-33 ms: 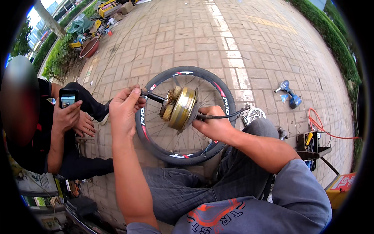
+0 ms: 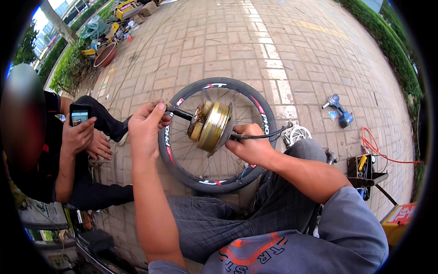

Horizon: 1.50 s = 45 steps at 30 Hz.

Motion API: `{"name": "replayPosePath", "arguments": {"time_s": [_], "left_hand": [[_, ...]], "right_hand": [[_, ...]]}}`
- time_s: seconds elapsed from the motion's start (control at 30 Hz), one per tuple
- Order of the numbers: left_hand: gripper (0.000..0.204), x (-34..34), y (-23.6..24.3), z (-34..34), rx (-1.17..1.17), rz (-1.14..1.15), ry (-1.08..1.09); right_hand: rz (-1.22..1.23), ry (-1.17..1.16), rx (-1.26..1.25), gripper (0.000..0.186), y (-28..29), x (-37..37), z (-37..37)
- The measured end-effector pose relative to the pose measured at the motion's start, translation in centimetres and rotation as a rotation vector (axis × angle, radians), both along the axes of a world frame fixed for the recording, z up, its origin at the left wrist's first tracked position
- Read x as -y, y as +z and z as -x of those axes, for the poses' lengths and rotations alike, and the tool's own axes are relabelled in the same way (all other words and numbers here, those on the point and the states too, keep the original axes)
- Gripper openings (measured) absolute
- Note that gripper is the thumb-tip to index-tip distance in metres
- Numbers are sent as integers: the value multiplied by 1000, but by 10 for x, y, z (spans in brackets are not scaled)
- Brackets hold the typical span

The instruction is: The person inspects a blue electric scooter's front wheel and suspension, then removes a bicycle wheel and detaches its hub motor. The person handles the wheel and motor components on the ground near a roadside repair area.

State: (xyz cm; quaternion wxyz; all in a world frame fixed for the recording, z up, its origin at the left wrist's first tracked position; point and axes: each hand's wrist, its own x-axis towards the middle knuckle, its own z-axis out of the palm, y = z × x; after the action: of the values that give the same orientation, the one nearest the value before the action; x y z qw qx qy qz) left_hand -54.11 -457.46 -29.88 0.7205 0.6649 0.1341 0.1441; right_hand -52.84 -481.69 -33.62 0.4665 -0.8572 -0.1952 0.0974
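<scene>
A hub motor with a gold-coloured ring and greasy gears on its left face is held up between my two hands. My left hand is closed with thumb and fingers around the end of its dark axle. My right hand grips the motor's other side, where a black cable comes out and runs right; its fingertips are partly hidden. Behind the motor lies a spoked bicycle wheel with a black tyre, flat on the paving.
On the right lie a blue power drill, a silver slotted disc, an orange hose and an open toolbox. At my left another person holds a phone. A reddish bowl and clutter sit at far left.
</scene>
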Motion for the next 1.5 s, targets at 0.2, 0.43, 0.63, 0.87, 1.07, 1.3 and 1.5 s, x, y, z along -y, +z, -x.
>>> {"name": "replayPosePath", "arguments": {"time_s": [0.2, 0.43, 0.63, 0.87, 1.07, 1.3, 1.5], "left_hand": [[23, -15, -11, 0, -56, -197, 39], [18, -34, -16, 2, -120, -37, 23], [21, -39, -13, 5, -142, 147, 0], [19, -47, -26, 4, -133, -55, -19], [21, -74, -18, 11, -83, -130, 176], [23, -178, -91, 24, -283, -592, 464], [57, -140, -85, 30, -1064, -765, 443]], "right_hand": [[54, 24, -4, 20, 0, -8, -1], [82, 42, -5, 22, -4, -17, 0], [90, 58, 57, 22, -10, -22, -3], [77, 80, 61, 23, -14, -27, -1], [10, 41, -95, 20, -17, -24, 0], [-214, 124, -292, 19, 1, -15, -3], [-516, 176, -498, 6, 13, -6, -1]]}}
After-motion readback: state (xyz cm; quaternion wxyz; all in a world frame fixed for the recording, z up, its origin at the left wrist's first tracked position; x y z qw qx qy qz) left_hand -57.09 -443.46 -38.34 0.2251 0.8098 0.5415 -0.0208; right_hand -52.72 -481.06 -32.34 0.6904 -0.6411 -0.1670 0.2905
